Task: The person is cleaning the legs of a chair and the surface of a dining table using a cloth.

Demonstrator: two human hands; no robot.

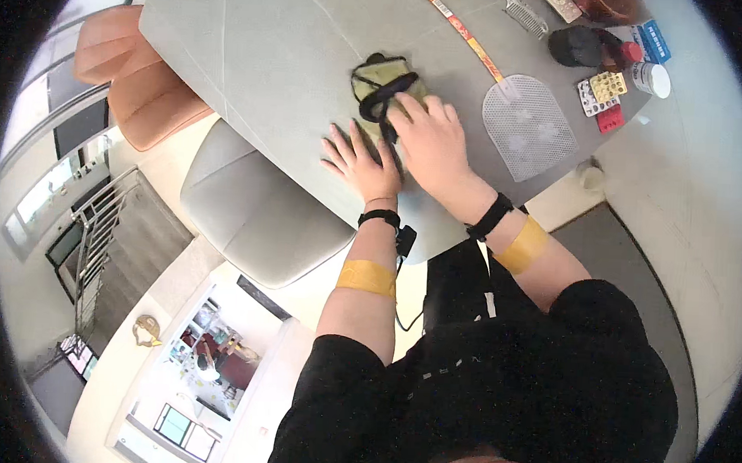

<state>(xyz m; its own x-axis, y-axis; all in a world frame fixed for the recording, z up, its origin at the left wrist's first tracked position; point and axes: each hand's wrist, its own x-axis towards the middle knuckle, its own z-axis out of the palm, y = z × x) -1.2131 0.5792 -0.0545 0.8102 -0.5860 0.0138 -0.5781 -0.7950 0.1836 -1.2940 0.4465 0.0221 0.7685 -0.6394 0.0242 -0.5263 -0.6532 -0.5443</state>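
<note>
A small olive-green pouch [380, 71] with black straps lies on the grey table [255, 53]. My left hand [364, 167] rests palm down at its near left edge, fingers spread and holding nothing. Over the pouch's near right side, my right hand [434, 142] has its fingers curled on a black strap [375, 106], a loop of which stands up over the pouch. Both hands hide the pouch's near part. Each wrist wears a black band, and yellow tape circles each forearm.
Right of my hands lies a fly swatter [534, 138] with a pale mesh head. Beyond are a comb [527, 16], blister packs [599, 94], a red packet [610, 119], a white tub [652, 80], a dark jar [574, 47] and a blue box [651, 42]. A grey chair [252, 206] and orange chairs [150, 85] stand left.
</note>
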